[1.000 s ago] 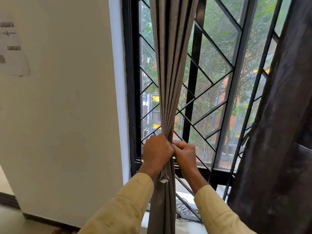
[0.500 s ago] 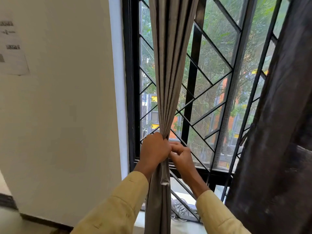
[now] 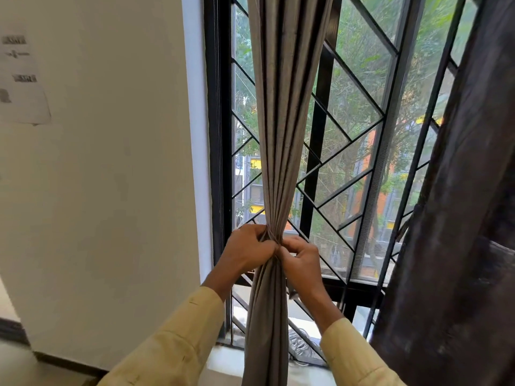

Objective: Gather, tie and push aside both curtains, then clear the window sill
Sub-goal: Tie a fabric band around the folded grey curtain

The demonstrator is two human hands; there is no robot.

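Grey curtain [image 3: 278,140] hangs gathered at frame centre, pinched to a waist where the left hand [image 3: 249,253] and right hand [image 3: 302,264] both clamp it. If either grip slackens before a knot holds, the pleats would likely fan out again. At 3 o'clock the dark curtain [image 3: 459,218] hangs loose.

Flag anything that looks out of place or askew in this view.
The paper sheet on the wall hangs crooked, its lower corner lifting. A grey bundle, perhaps cable, lies on the window sill behind the gathered curtain. Nothing looks damaged or spilled.
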